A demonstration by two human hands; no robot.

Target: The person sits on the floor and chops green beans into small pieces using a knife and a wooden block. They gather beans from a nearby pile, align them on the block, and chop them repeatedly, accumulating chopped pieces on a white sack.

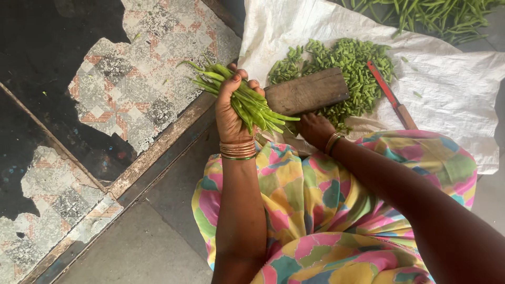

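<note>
Left hand [231, 113] raised, fingers curled tight round a bundle of green beans [243, 100]; bean ends stick out both sides of the fist, tips pointing toward the wooden block [306, 92]. Bundle sits just left of the block's near-left corner, overlapping it slightly in view. Right hand [314, 129] low, just below the block's front edge, near the white sack cloth [452, 89]; its fingers are mostly hidden, can't tell if spread or pinching. Pile of chopped beans [347, 66] heaped behind and right of the block on the cloth. Red-handled knife [392, 95] lies at the pile's right edge, apart from both hands. Whole uncut beans [436, 16] at the cloth's top edge. Left of the cloth: worn patterned floor [131, 79] with a raised strip edge, open room there. Colourful garment [336, 210] covers the lap below.
</note>
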